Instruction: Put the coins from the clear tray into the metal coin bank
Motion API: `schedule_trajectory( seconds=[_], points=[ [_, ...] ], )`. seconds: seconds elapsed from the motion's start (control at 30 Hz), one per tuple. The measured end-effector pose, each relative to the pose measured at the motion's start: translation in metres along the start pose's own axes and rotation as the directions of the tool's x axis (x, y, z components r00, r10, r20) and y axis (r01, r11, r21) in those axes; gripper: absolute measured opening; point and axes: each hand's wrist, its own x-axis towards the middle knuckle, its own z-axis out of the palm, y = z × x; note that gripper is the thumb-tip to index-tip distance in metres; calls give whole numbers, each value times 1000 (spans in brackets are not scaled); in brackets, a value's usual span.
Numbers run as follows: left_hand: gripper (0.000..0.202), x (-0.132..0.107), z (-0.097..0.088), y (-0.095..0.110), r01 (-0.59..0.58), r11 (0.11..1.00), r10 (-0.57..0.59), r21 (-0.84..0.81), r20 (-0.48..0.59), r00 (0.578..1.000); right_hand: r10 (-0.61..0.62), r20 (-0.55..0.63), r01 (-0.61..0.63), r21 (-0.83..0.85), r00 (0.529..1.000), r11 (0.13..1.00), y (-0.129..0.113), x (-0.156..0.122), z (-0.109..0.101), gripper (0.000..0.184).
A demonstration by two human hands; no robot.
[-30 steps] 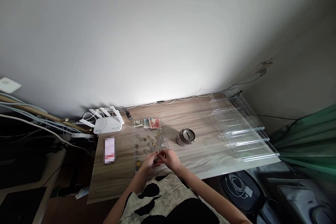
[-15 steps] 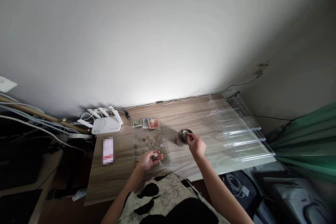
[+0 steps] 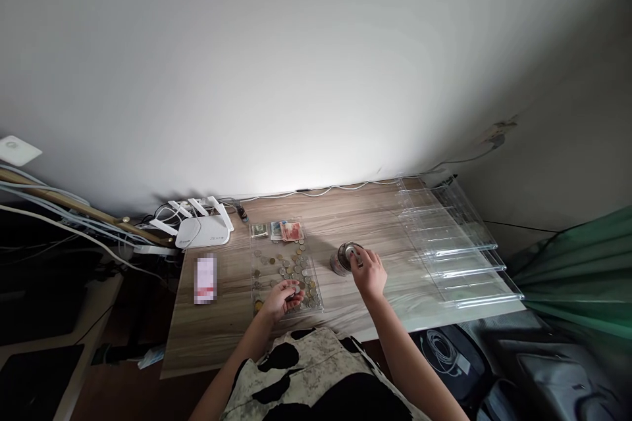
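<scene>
My left hand [image 3: 282, 299] is cupped palm up above the near part of a clear tray [image 3: 264, 253], its fingers curled around a few coins [image 3: 296, 289]. Many loose silver and brass-coloured coins [image 3: 297, 268] lie scattered in that tray. Banknotes, one of them a red banknote [image 3: 292, 231], rest along its far end. To the right of the tray stands a round metal tin [image 3: 340, 262]. My right hand [image 3: 370, 273] reaches over the tin's top with thumb and fingers pinched together at the rim; what is between the fingertips is hidden.
A white router [image 3: 203, 230] with several antennas sits at the table's back left, a small dark bottle [image 3: 241, 212] beside it. A blurred pink-and-white item [image 3: 205, 279] lies in front. Overlapping clear trays [image 3: 459, 253] cover the table's right end. Cables run along the wall.
The fingers of my left hand have curled in more over the coins. My right fingertips have shifted slightly at the tin's top. The whole view has moved a little.
</scene>
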Motion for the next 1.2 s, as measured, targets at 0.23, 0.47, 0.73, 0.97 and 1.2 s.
schedule_trajectory(
  seconds=[0.23, 0.47, 0.73, 0.97, 1.2],
  points=[
    [32, 3, 6, -3, 10, 1000, -10, -14, -6, 1000, -160, 614, -72, 336, 773, 939, -79, -46, 16, 26],
    [20, -7, 12, -2, -28, 997, 29, -69, 23, 999, -221, 696, -81, 373, 683, 924, -88, -63, 36, 15],
    [12, -10, 14, 6, 63, 988, -58, -142, 44, 997, 72, 176, -127, 325, 982, 937, -34, -12, 8, 26],
    [23, -6, 9, 5, 57, 990, -50, -131, 53, 997, 162, 160, -165, 5, 974, 986, 11, 10, 4, 20],
    [13, -2, 4, -1, 27, 994, -22, -105, 48, 999, 104, 81, -106, 26, 991, 994, -7, 7, -4, 26]
  ],
)
